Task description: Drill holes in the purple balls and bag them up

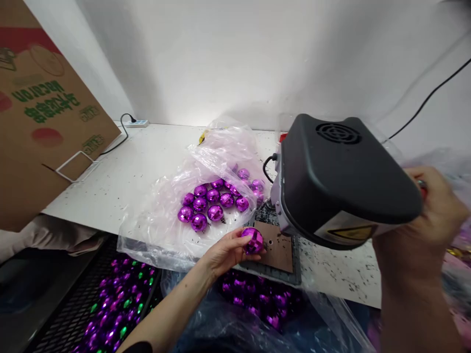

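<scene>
The surface (142,169) is white and long, and it stands against a plain pale wall (228,59). Many small dark flecks are scattered on it, most of all at the right part. At the far left edge there is a power strip (137,123) with a black plug, and a cardboard box (47,122) with green and red print leans at the left side. A clear plastic bag (147,230) is spread on the surface, with a group of purple balls (199,222) on it.

The ball (252,241) in the left hand (228,251) is also purple, very shiny, and covered with small square facets like a mirror. The fingers are closed around it, and it is just at the left of a small hole in a brown plate (282,250). The right hand (437,215) is at the right end of a black machine (349,181); its fingers are partly hidden, so I cannot tell how closed they are. Below the front edge, more purple balls lie in a bag, and a black crate (51,304) contains purple and green shiny pieces.
</scene>
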Demonstrator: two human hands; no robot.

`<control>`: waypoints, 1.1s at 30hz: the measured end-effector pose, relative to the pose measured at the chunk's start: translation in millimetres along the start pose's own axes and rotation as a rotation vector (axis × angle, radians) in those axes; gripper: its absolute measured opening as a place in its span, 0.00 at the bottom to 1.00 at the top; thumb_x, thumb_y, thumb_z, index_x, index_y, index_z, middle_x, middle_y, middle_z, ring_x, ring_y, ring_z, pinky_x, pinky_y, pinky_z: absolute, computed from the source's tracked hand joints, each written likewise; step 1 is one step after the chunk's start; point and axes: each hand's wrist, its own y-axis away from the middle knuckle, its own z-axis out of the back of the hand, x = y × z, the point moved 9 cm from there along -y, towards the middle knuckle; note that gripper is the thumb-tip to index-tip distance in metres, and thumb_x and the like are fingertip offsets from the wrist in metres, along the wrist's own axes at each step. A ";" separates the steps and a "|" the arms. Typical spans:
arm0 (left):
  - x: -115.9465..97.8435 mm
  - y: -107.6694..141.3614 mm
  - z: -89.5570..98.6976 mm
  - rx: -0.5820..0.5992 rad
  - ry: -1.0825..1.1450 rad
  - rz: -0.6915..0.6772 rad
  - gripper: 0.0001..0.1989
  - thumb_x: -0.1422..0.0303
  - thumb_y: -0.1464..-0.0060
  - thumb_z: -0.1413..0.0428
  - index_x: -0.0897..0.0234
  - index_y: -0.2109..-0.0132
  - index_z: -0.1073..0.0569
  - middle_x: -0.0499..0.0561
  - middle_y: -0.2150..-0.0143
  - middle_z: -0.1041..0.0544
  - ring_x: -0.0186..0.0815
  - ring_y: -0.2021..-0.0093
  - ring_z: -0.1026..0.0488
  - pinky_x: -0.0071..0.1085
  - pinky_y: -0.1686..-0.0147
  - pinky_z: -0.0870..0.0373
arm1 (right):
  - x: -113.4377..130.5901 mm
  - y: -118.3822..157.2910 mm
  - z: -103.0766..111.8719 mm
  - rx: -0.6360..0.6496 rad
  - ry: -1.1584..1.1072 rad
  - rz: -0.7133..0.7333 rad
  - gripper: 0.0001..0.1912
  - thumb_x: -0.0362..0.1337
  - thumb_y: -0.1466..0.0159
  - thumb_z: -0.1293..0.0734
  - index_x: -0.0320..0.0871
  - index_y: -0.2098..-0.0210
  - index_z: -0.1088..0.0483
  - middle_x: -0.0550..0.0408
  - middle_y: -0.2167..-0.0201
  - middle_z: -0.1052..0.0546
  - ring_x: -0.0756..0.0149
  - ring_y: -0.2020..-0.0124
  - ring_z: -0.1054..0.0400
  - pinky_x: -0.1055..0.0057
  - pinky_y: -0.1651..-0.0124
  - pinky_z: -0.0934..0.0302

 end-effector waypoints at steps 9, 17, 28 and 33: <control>-14.1 -8.6 0.5 -0.189 -0.596 -0.319 0.24 0.56 0.46 0.35 0.64 0.48 0.28 0.54 0.51 0.21 0.44 0.48 0.26 0.39 0.46 0.31 | 16.8 -3.2 -1.2 0.029 -0.086 0.041 0.14 0.41 0.35 0.35 0.39 0.74 0.35 0.60 0.80 0.39 0.78 0.76 0.46 0.76 0.72 0.53; -5.3 -25.4 -8.5 -0.224 -1.062 -0.554 0.27 0.66 0.44 0.37 0.61 0.39 0.33 0.57 0.40 0.27 0.49 0.39 0.32 0.50 0.38 0.38 | 16.8 -1.4 -2.4 0.021 -0.100 0.061 0.14 0.41 0.34 0.36 0.39 0.73 0.36 0.63 0.81 0.38 0.79 0.77 0.45 0.77 0.72 0.53; 2.4 -21.2 -33.6 -0.253 -1.218 -0.833 0.24 0.68 0.41 0.40 0.60 0.39 0.33 0.56 0.45 0.24 0.47 0.43 0.28 0.53 0.37 0.38 | 22.9 -0.7 -1.6 -0.002 -0.102 0.072 0.15 0.42 0.32 0.36 0.38 0.72 0.35 0.62 0.79 0.37 0.79 0.75 0.45 0.81 0.72 0.51; 9.2 -32.2 -21.0 -0.222 -1.185 -0.794 0.20 0.65 0.39 0.41 0.60 0.40 0.31 0.57 0.44 0.24 0.47 0.43 0.28 0.53 0.36 0.39 | 22.6 0.3 -0.7 -0.002 -0.107 0.078 0.17 0.44 0.32 0.37 0.38 0.72 0.35 0.61 0.78 0.38 0.80 0.75 0.45 0.81 0.72 0.51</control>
